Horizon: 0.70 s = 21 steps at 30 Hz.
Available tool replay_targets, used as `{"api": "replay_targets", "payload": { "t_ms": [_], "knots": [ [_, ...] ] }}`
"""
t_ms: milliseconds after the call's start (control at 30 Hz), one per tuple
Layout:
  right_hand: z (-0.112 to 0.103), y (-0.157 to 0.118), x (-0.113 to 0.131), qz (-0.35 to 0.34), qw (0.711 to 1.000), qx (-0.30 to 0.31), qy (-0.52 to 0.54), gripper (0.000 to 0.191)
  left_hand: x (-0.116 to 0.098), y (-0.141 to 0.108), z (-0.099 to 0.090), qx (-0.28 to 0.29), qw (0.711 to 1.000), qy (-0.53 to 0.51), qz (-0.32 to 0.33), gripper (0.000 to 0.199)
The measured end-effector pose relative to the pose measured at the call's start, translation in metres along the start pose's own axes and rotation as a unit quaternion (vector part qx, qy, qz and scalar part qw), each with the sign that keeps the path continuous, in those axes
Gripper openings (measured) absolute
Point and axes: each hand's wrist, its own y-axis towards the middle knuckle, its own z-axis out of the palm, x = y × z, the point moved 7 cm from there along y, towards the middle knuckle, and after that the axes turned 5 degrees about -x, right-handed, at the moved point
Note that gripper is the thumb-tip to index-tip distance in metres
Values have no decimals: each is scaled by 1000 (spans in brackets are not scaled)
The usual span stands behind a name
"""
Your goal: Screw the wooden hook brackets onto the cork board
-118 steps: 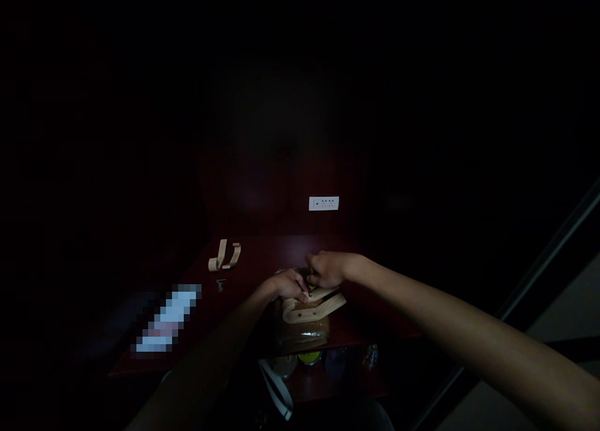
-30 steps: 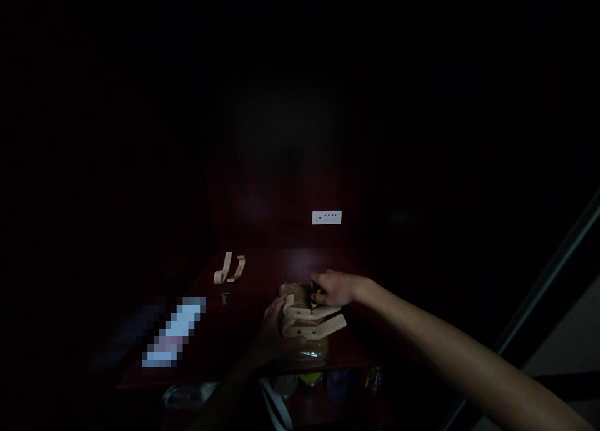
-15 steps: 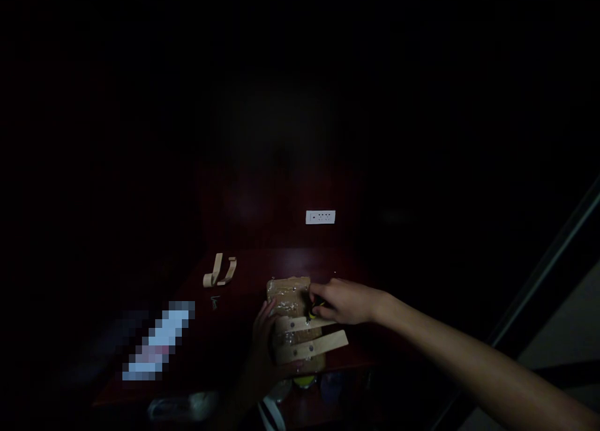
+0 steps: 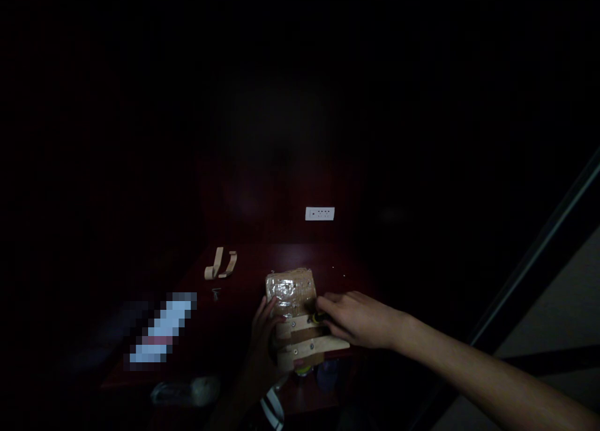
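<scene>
Gripping a taped block (image 4: 289,288) with left fingers (image 4: 260,310), a screwdriver (image 4: 317,318) with right fingers (image 4: 327,300); two wooden hooks (image 4: 325,343) atop bear screws (image 4: 295,351), two unattached hooks (image 4: 215,265) lie apart.

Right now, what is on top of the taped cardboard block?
Two wooden pieces, side by side, and shiny clear tape. The right hand and its yellow tool hide the farther piece's right end; the block under both pieces is covered.
</scene>
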Motion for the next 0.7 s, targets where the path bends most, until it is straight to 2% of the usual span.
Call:
{"api": "replay_targets", "payload": {
  "t_ms": [100,233,367,467,533,633,700],
  "knots": [
    [2,2,5,-19,998,2,-58,17,6,0,3,12,1000,5,-22,70],
    [8,4,12,-48,991,6,-122,20,4,2,3,3,1000,5,-13,73],
    [13,10,6,-27,992,21,-122,21,8,4,5,10,1000,-10,-13,77],
    [14,26,-7,2,995,39,-90,24,22,7,10,18,998,-45,-28,83],
    [15,42,-19,19,996,57,-62,29,38,9,17,35,995,-68,-70,86],
    [26,66,-38,43,990,125,-42,28,64,10,28,69,978,-102,-168,89],
    [31,80,-48,47,988,147,-29,29,74,9,33,86,967,-124,-206,90]
  ]
}}
